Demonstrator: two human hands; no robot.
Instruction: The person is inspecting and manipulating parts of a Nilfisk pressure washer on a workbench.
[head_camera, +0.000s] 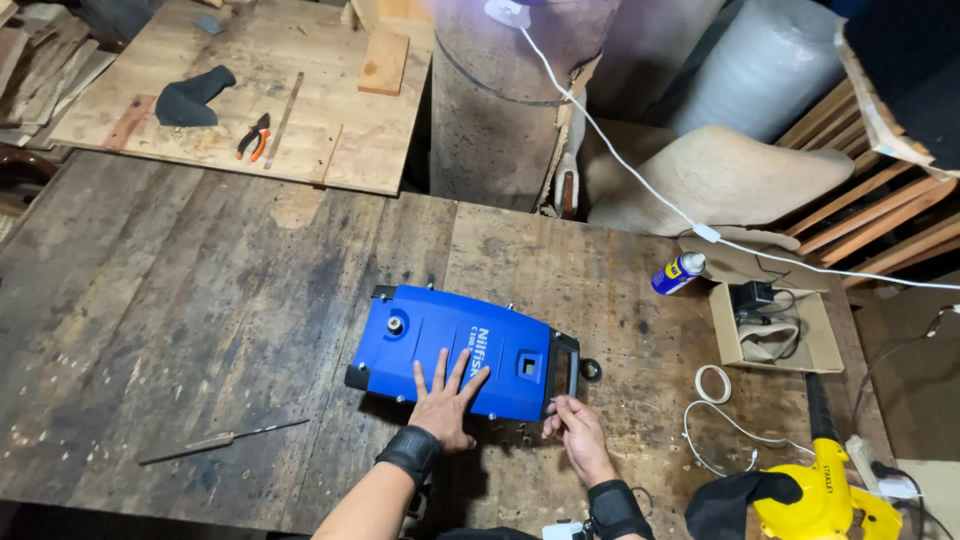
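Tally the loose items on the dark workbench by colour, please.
Blue: 2 (machine housing, spray can)
Yellow: 1 (blower)
White: 1 (tape roll)
Brown: 1 (cardboard box)
Metal: 1 (long screwdriver)
Total: 6

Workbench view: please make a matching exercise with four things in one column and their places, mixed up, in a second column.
Things:
1. left hand
2. spray can
3. pliers
4. yellow blower

Places:
A. on the pale board at the far side
B. flat on the blue machine housing
C. at the near right edge
D. beside the open cardboard box

Pairs: 1-B, 2-D, 3-A, 4-C
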